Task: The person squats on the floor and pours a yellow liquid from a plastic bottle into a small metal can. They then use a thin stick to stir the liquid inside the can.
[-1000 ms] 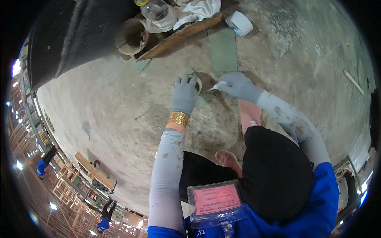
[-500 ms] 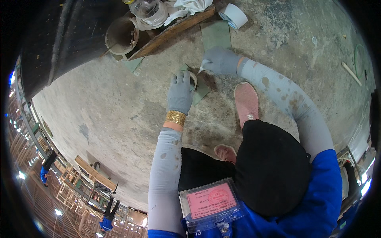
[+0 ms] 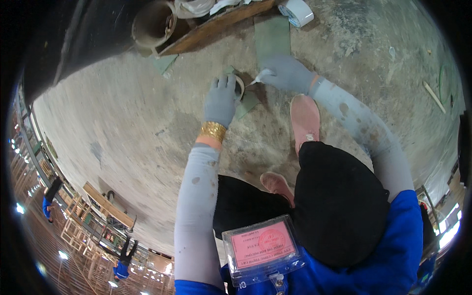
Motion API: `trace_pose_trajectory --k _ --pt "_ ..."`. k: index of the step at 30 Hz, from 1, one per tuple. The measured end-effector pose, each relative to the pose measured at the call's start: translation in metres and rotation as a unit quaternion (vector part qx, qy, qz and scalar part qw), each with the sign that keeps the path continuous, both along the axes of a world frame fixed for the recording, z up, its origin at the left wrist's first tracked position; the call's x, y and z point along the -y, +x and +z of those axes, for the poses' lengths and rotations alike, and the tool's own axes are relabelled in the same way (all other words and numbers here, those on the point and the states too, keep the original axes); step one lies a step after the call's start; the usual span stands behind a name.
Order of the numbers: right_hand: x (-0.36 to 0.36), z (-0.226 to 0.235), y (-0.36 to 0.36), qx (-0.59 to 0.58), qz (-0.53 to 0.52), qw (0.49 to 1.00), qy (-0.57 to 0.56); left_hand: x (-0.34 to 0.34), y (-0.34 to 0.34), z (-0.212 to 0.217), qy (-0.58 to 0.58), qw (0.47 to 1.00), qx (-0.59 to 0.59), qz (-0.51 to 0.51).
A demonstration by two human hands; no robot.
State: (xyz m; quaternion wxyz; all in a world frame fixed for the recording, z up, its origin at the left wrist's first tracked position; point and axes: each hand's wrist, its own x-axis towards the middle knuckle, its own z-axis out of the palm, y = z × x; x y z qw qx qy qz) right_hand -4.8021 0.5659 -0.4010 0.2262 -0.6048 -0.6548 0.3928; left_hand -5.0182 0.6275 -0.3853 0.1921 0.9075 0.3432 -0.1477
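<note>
My left hand (image 3: 220, 100), in a grey glove, lies over the left side of a small round thing (image 3: 240, 87) with a pale rim and a dark hollow, its fingers curled against it. A green piece of sheet (image 3: 247, 104) lies on the floor beneath it. Just to the right, my gloved right hand (image 3: 287, 74) is closed round a small white bottle (image 3: 264, 74). The bottle's thin tip points left and down toward the rim, with a short gap between. Most of the bottle is hidden by the fingers.
A longer green strip (image 3: 272, 42) lies beyond my right hand, near a white tape roll (image 3: 297, 12). At the upper left, a round bucket (image 3: 154, 24) stands beside a wooden board (image 3: 216, 28). My pink shoes (image 3: 305, 118) are on the concrete floor. Two people are far off at lower left.
My right hand has shifted slightly right, away from the round thing, and more of the white bottle shows. My left hand keeps its hold. The whole view has tilted a little.
</note>
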Motion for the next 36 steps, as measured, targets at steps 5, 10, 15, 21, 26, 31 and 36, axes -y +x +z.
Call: trace_pose_trajectory --k 5,10,15,21,26,31,36 --pt "0.044 -0.001 -0.04 -0.032 -0.034 0.998 -0.042 -0.009 -0.001 -0.005 -0.015 0.999 -0.042 -0.025" --pt "0.053 -0.016 -0.07 0.112 -0.001 0.987 0.114 -0.017 0.0 -0.008 0.034 0.996 -0.019 -0.078" --pt "0.067 -0.022 -0.072 0.178 0.045 0.967 0.174 -0.014 0.001 -0.005 0.078 0.995 0.012 -0.068" --pt "0.062 -0.02 -0.085 0.189 0.079 0.959 0.195 -0.011 0.004 -0.002 0.075 0.996 0.04 -0.032" --pt "0.067 -0.015 -0.077 0.202 0.041 0.971 0.122 -0.012 0.005 0.003 0.054 0.998 -0.021 -0.023" --pt "0.077 -0.009 -0.059 0.165 0.017 0.984 0.068 -0.004 0.006 0.011 0.04 0.999 -0.033 0.007" --pt "0.058 -0.013 -0.056 0.148 0.018 0.986 0.076 0.001 0.008 0.013 0.021 0.996 -0.061 0.061"
